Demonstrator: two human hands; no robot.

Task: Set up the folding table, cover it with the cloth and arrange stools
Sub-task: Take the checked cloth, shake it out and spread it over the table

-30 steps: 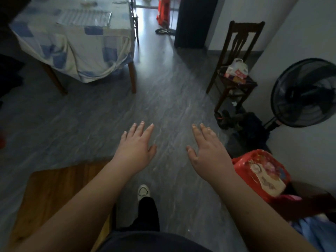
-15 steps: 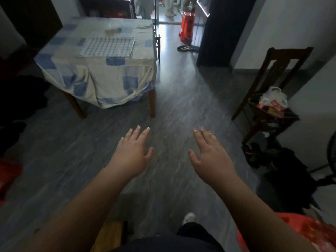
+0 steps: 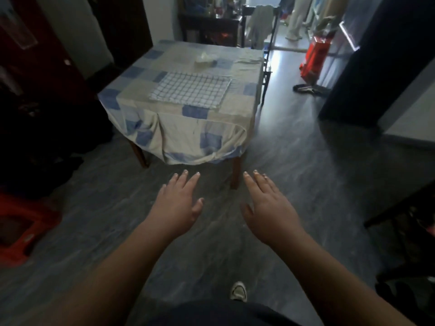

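Note:
A table on wooden legs [image 3: 235, 174] stands ahead of me, draped in a cream cloth with blue squares [image 3: 188, 135]. On its top lies a folded white checked cloth [image 3: 190, 89], with a small pale object [image 3: 204, 61] behind it. My left hand [image 3: 176, 205] and my right hand [image 3: 268, 208] are stretched out in front of me above the floor, palms down, fingers straight, holding nothing. Both hover short of the table's near edge. A red plastic stool [image 3: 21, 227] sits at the left edge of the view.
Dark bags [image 3: 47, 128] pile up left of the table. A dark chair [image 3: 404, 215] is at the right edge. A dark cabinet [image 3: 376, 55] stands at the back right, with a red object [image 3: 314, 58] and a sandal [image 3: 306, 88] in the corridor. My shoe [image 3: 239, 290] is on the grey floor.
The view has swung left and lifted: the table now fills the middle, the fan and wooden board have left the frame. Both hands stay outstretched and empty.

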